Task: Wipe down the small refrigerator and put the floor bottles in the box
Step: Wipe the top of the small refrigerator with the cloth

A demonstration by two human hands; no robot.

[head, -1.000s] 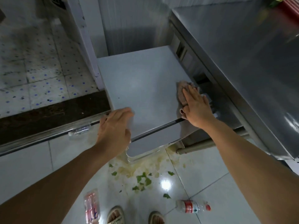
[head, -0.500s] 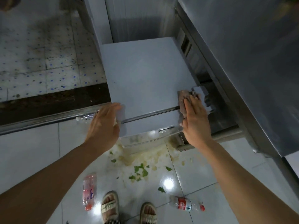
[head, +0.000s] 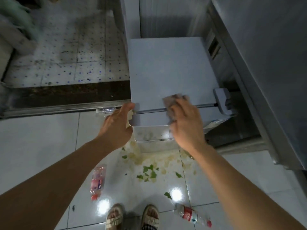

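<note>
The small white refrigerator [head: 167, 70] stands below me, seen from above. My right hand [head: 186, 123] holds a brownish cloth [head: 172, 103] against the front edge of its top, over the door seam. My left hand [head: 116, 127] rests against the fridge's front left corner, thumb on the top edge. Three plastic bottles lie on the white floor: a pink-labelled one [head: 97, 181] at the left, a red-labelled one [head: 192, 214] near my right foot, and a clear one [head: 106, 111] along the metal threshold. No box is in view.
A large steel cabinet [head: 265, 63] stands close on the right. Green leaf scraps and a yellowish spill [head: 149, 168] cover the tiles before the fridge. My sandalled feet [head: 132, 216] stand behind it. A metal door threshold [head: 49, 110] and dirty dotted tiles [head: 66, 55] lie left.
My right hand has slid the cloth leftward along the fridge's front edge from the right corner. My left hand stayed at the front left corner. The view has pulled back.
</note>
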